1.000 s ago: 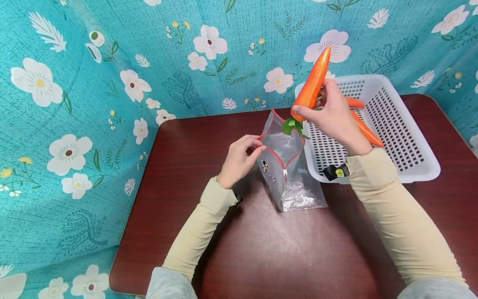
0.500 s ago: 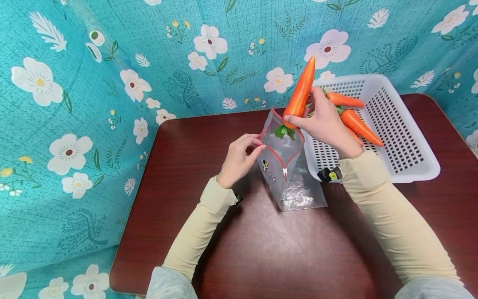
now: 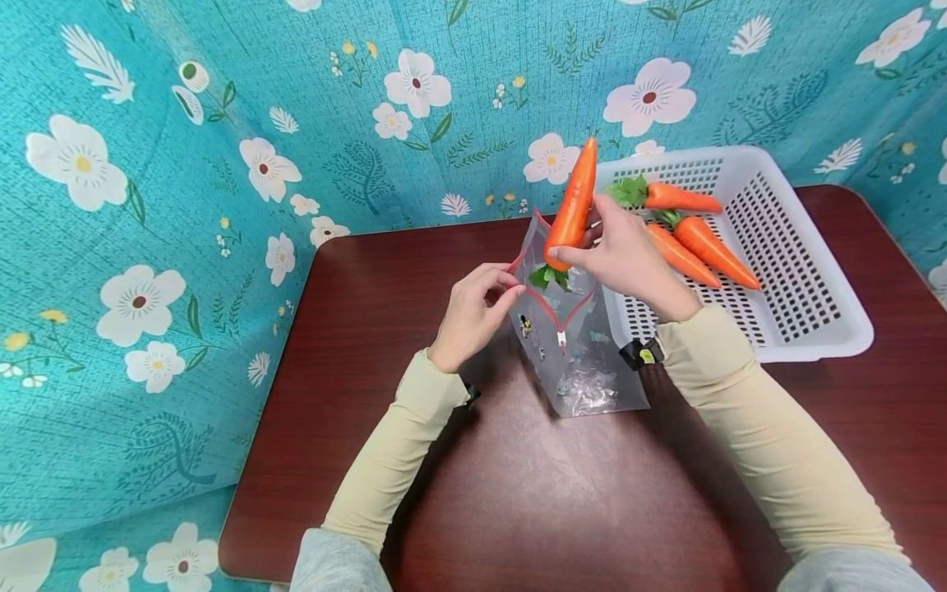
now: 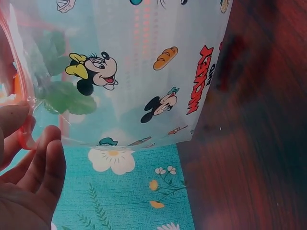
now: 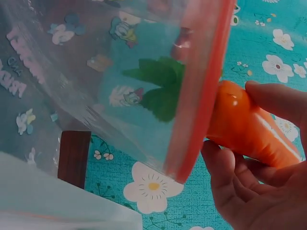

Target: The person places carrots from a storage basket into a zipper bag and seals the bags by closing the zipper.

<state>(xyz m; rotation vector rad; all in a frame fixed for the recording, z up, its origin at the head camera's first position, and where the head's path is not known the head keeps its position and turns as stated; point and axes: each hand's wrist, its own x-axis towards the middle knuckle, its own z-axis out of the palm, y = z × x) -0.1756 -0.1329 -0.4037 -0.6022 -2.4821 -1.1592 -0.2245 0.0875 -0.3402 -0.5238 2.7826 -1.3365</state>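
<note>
Between the sleeves (image 3: 403, 444) the table (image 3: 570, 501) gives room, but right of the bag (image 3: 547, 370) the basket (image 3: 829, 267) obstructs.

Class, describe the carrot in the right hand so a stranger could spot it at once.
On the brown table, find the clear, red-rimmed bag left of the white basket. At its mouth, the right hand holds the carrot, leaves down. Only it is held; three others lie in the basket.

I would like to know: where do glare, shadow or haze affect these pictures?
Head view: pale glare on the table, glints low on the bag, dark shadows along both sleeves; left wrist view: green leaves look hazy through plastic; right wrist view: a small highlight on the carrot.
</note>
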